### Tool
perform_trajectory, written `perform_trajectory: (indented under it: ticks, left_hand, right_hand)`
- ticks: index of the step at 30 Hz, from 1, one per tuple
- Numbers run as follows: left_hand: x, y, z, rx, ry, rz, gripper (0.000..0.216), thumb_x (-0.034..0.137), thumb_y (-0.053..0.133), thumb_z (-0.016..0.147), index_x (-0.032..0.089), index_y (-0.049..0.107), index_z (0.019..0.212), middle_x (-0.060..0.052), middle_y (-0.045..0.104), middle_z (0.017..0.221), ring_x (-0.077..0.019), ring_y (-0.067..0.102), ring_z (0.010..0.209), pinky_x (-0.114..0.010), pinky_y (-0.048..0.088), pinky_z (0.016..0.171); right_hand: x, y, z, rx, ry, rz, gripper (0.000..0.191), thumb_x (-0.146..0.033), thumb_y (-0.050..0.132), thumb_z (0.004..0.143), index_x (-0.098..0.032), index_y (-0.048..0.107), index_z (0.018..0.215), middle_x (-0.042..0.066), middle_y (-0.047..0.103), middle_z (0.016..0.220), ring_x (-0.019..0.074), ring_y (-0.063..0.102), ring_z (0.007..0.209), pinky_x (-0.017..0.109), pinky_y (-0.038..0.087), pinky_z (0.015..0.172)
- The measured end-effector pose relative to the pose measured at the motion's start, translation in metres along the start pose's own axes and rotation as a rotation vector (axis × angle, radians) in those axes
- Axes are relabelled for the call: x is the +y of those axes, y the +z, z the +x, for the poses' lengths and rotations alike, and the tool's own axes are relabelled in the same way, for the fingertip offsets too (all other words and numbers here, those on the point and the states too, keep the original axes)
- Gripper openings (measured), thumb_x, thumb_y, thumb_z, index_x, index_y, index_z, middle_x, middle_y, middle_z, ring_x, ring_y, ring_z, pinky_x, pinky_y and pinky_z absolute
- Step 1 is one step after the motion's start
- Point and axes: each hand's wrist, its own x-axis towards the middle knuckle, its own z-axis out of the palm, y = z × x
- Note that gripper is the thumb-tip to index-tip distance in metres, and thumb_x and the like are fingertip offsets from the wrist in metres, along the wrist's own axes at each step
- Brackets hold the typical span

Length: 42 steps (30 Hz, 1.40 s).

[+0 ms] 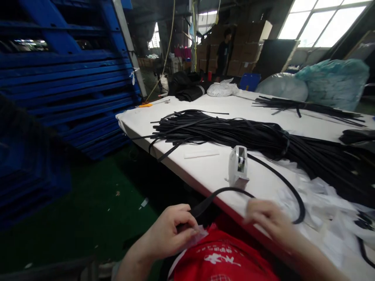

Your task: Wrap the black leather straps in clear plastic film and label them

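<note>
My left hand (178, 230) is closed, thumb against fingers, above the red apron (228, 255). In its grip is the end of a black strap (221, 192), with a small piece of clear plastic (201, 233) sticking out by the thumb. From there the strap arches over the table edge and curves round on the tabletop. My right hand (268, 218), smeared by motion, is over the table's near edge beside the strap; its fingers cannot be made out. Behind the strap stands a small white device (238, 168) with a slot in its face.
A big bundle of black straps (219, 128) lies across the white table (175, 117). Clear plastic bags (325, 199) are heaped at right. A white strip (201, 154) and an orange-handled tool (145, 105) lie leftward. Blue pallets (88, 89) stand left; a person (223, 54) stands far back.
</note>
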Motion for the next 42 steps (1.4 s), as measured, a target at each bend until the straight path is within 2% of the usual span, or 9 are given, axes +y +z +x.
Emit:
perform_trajectory:
  ticks: [3,7,10,16,22,25,29,33,42]
  left_hand:
    - [0.003,0.015,0.004,-0.076,0.075,-0.083,0.011,0.023,0.065,0.083,0.018,0.072,0.077,-0.002,0.063,0.080,-0.0126,0.057,0.073,-0.023,0.040,0.067]
    - [-0.003,0.028,0.001,-0.077,0.044,-0.238,0.005,0.020,0.067,0.080,0.016,0.070,0.080,-0.004,0.070,0.090,-0.0166,0.062,0.086,-0.025,0.045,0.080]
    - [-0.014,0.027,-0.002,-0.072,-0.018,-0.254,0.008,0.023,0.068,0.081,0.016,0.070,0.078,-0.003,0.068,0.086,-0.0156,0.061,0.081,-0.025,0.044,0.076]
    - [-0.021,0.018,0.012,-0.111,-0.057,-0.229,0.013,0.027,0.069,0.082,0.015,0.071,0.076,-0.003,0.066,0.081,-0.0153,0.060,0.079,-0.025,0.044,0.074]
    - [-0.013,0.030,0.053,-0.276,0.051,-0.354,0.009,0.023,0.074,0.077,0.016,0.074,0.081,-0.005,0.072,0.091,-0.0185,0.065,0.088,-0.028,0.048,0.083]
    - [-0.020,0.027,0.069,-0.304,0.093,-0.366,0.009,0.023,0.075,0.076,0.017,0.077,0.082,-0.006,0.072,0.095,-0.0189,0.066,0.090,-0.029,0.049,0.085]
    - [-0.046,0.015,0.082,-0.076,0.039,-0.438,0.009,0.026,0.076,0.076,0.017,0.077,0.078,-0.009,0.069,0.115,-0.0223,0.063,0.107,-0.034,0.046,0.098]
    - [-0.079,0.012,0.083,-0.023,-0.185,-0.633,0.027,0.038,0.079,0.071,0.013,0.075,0.081,-0.009,0.074,0.090,-0.0191,0.068,0.081,-0.030,0.053,0.077]
    - [-0.092,0.012,0.071,-0.057,-0.271,-0.834,0.036,0.041,0.085,0.063,0.011,0.073,0.078,-0.005,0.073,0.070,-0.0137,0.066,0.062,-0.025,0.053,0.064]
  right_hand:
    - [-0.013,0.078,0.012,-0.350,0.075,0.186,0.052,-0.052,0.063,0.087,-0.023,0.064,0.130,0.011,0.065,0.130,0.0292,0.059,0.116,0.041,0.043,0.103]
    - [-0.009,0.119,0.031,-0.295,0.228,0.588,0.058,-0.056,0.051,0.093,-0.023,0.054,0.140,0.010,0.057,0.140,0.0269,0.051,0.129,0.043,0.037,0.109]
    - [0.004,0.109,0.040,-0.116,0.244,0.722,0.047,-0.055,0.053,0.092,-0.021,0.070,0.119,0.008,0.071,0.111,0.0241,0.063,0.102,0.039,0.047,0.092]
    - [0.021,0.064,0.045,0.730,0.227,0.844,0.031,-0.048,0.064,0.086,-0.020,0.076,0.090,0.003,0.067,0.077,0.0129,0.053,0.064,0.023,0.044,0.057]
    - [0.013,0.108,0.028,0.222,0.232,0.553,0.031,-0.047,0.070,0.083,-0.020,0.075,0.098,0.005,0.073,0.090,0.0186,0.067,0.081,0.029,0.053,0.074]
    - [0.013,0.107,0.023,0.326,0.304,0.480,0.043,-0.057,0.059,0.088,-0.018,0.075,0.097,0.006,0.074,0.080,0.0189,0.069,0.071,0.029,0.056,0.066]
    - [0.014,0.072,0.013,0.587,0.359,0.388,0.043,-0.057,0.059,0.089,-0.019,0.073,0.103,0.007,0.075,0.075,0.0208,0.072,0.069,0.032,0.059,0.065]
    - [0.009,0.050,0.012,0.823,0.220,0.331,0.033,-0.048,0.061,0.091,-0.020,0.073,0.104,0.005,0.074,0.075,0.0195,0.071,0.066,0.033,0.060,0.065]
    - [-0.008,0.065,0.039,0.804,0.157,0.534,0.027,-0.044,0.068,0.087,-0.018,0.075,0.094,0.005,0.074,0.079,0.0158,0.070,0.058,0.027,0.059,0.055]
